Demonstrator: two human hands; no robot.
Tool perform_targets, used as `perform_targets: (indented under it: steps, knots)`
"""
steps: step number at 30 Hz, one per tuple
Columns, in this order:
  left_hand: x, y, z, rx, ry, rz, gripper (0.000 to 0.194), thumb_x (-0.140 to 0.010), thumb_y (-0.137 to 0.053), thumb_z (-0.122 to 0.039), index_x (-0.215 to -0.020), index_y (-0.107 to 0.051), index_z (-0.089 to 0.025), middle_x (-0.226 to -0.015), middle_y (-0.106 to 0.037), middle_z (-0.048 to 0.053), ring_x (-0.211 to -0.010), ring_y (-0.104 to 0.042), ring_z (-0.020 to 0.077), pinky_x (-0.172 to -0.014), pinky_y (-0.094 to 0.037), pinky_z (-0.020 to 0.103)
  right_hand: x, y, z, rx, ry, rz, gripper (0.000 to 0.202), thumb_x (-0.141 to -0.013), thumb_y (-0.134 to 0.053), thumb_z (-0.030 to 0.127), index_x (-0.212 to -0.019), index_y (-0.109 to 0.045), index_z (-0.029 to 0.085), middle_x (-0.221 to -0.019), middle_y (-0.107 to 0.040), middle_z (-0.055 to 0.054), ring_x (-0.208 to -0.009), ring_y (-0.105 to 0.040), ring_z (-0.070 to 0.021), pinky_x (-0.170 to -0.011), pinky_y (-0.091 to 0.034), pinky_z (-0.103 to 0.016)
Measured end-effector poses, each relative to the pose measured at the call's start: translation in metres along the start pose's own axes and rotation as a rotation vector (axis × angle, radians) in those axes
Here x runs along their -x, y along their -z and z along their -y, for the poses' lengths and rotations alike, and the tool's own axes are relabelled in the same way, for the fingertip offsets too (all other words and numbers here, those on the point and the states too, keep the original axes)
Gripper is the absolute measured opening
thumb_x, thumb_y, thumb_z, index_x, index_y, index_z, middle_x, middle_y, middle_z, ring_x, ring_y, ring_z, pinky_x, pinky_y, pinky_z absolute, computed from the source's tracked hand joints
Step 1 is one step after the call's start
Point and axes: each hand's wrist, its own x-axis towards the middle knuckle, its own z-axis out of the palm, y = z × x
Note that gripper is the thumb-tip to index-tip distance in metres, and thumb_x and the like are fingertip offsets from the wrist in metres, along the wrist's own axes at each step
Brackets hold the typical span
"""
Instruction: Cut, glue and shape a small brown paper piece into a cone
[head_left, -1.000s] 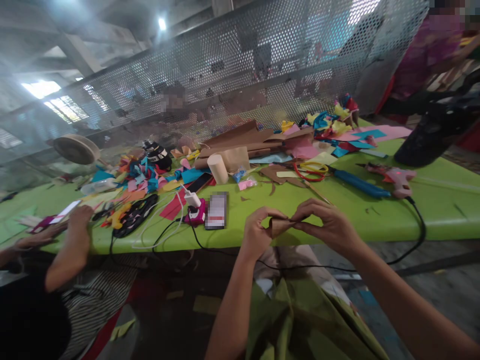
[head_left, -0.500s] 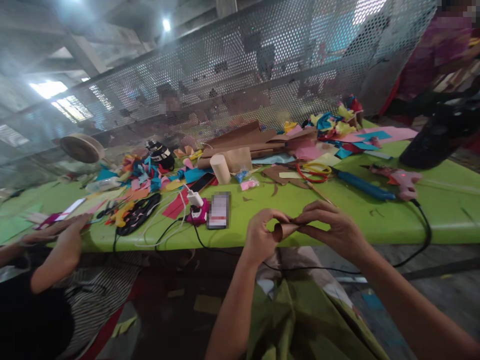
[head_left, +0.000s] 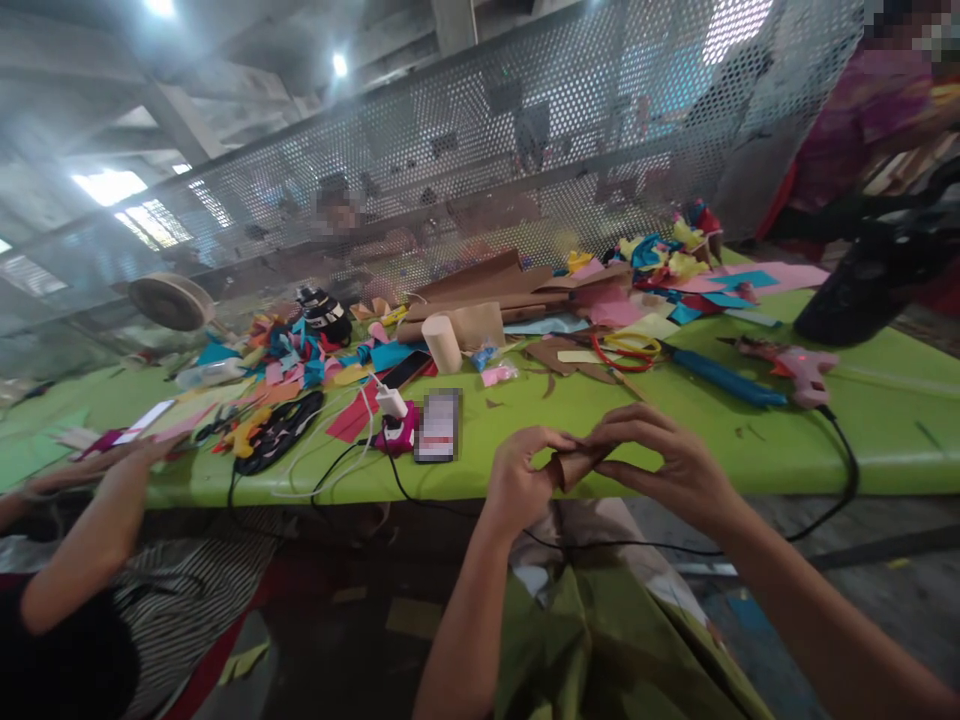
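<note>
A small piece of brown paper, curled into a tube, is held between my two hands over the table's front edge. My left hand grips its left end with thumb and fingers. On its right end, my right hand pinches the paper between thumb and fingertips. Part of the paper is hidden behind the fingers. Beyond my hands lie a thin stick, brown paper scraps and rings of red and yellow. To the right rests a pink glue gun beside a blue-handled tool.
The green table carries a phone, a purple power adapter, a cream roll and heaps of coloured paper. A black cable crosses my lap. At left are a co-worker's arms. A perforated metal screen stands behind.
The paper tube has tilted slightly between my hands, its left opening now facing lower. My fingers keep their grip. The co-worker's forearm at the left has shifted a little leftward.
</note>
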Motion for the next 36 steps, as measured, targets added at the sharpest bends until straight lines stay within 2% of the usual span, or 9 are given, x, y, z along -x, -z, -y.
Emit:
perform_targets:
  steps: [3,8,11,16,20,27,31,36]
  knots:
    - [0.002,0.003,0.001,0.029,-0.008,0.002,0.003,-0.085,-0.069,-0.017,-0.087,-0.069,-0.019,-0.097,-0.078,0.008,-0.092,-0.074,0.0209,-0.084,-0.056,0.033,0.003,0.007,-0.006,-0.079,-0.114,-0.051,0.027,-0.083,-0.077,0.040,-0.108,-0.074,0.031,-0.102,-0.070,-0.005,-0.100,-0.067,-0.0235,-0.087,-0.053,-0.035]
    - [0.006,0.002,0.002,0.083,-0.028,-0.031,0.006,-0.084,-0.073,-0.022,-0.087,-0.069,-0.019,-0.095,-0.078,0.007,-0.089,-0.074,0.0202,-0.081,-0.056,0.032,0.006,0.011,-0.012,-0.165,-0.195,-0.040,0.021,-0.081,-0.077,0.045,-0.093,-0.078,0.029,-0.087,-0.071,-0.004,-0.085,-0.067,-0.0217,-0.078,-0.053,-0.034]
    - [0.006,0.000,0.000,0.101,-0.023,-0.044,0.007,-0.084,-0.074,-0.022,-0.086,-0.068,-0.018,-0.093,-0.078,0.008,-0.087,-0.074,0.0196,-0.079,-0.056,0.030,0.006,0.009,-0.010,-0.208,-0.194,-0.055,0.017,-0.082,-0.077,0.044,-0.086,-0.077,0.028,-0.080,-0.071,-0.003,-0.077,-0.066,-0.0195,-0.072,-0.053,-0.032]
    - [0.003,0.000,-0.014,0.048,0.040,-0.044,0.015,-0.080,-0.077,-0.028,-0.083,-0.067,-0.017,-0.085,-0.075,0.006,-0.079,-0.071,0.0183,-0.074,-0.054,0.028,0.004,0.006,-0.006,-0.227,-0.191,-0.045,0.020,-0.081,-0.077,0.046,-0.081,-0.076,0.026,-0.076,-0.070,-0.003,-0.074,-0.065,-0.0190,-0.069,-0.052,-0.030]
    - [0.000,0.001,-0.021,-0.030,0.082,0.027,0.018,-0.080,-0.076,-0.032,-0.087,-0.071,-0.016,-0.084,-0.075,0.007,-0.078,-0.069,0.0193,-0.072,-0.052,0.028,0.005,0.007,-0.004,-0.212,-0.187,-0.010,0.021,-0.082,-0.076,0.045,-0.080,-0.075,0.025,-0.076,-0.069,-0.003,-0.073,-0.065,-0.0191,-0.068,-0.052,-0.031]
    - [-0.001,0.004,-0.022,-0.117,-0.061,0.090,0.011,-0.086,-0.071,-0.030,-0.087,-0.074,-0.019,-0.082,-0.075,0.007,-0.078,-0.068,0.0193,-0.071,-0.050,0.029,0.004,0.010,0.004,-0.205,-0.176,0.050,0.020,-0.081,-0.078,0.042,-0.090,-0.076,0.024,-0.083,-0.071,-0.005,-0.080,-0.066,-0.0205,-0.073,-0.055,-0.032]
    - [0.001,0.003,-0.023,-0.132,-0.119,0.089,0.011,-0.088,-0.070,-0.029,-0.088,-0.074,-0.019,-0.082,-0.074,0.006,-0.077,-0.067,0.0177,-0.071,-0.050,0.027,0.003,0.008,0.008,-0.208,-0.133,0.047,0.012,-0.085,-0.075,0.036,-0.085,-0.075,0.024,-0.078,-0.071,-0.003,-0.074,-0.066,-0.0182,-0.067,-0.054,-0.029]
    - [0.002,0.001,-0.022,-0.117,-0.129,0.070,0.011,-0.087,-0.072,-0.030,-0.086,-0.074,-0.019,-0.079,-0.072,0.006,-0.075,-0.066,0.0167,-0.069,-0.048,0.026,0.004,0.005,0.009,-0.206,-0.114,0.039,0.013,-0.087,-0.073,0.036,-0.082,-0.075,0.025,-0.074,-0.071,-0.003,-0.070,-0.065,-0.0175,-0.064,-0.053,-0.029]
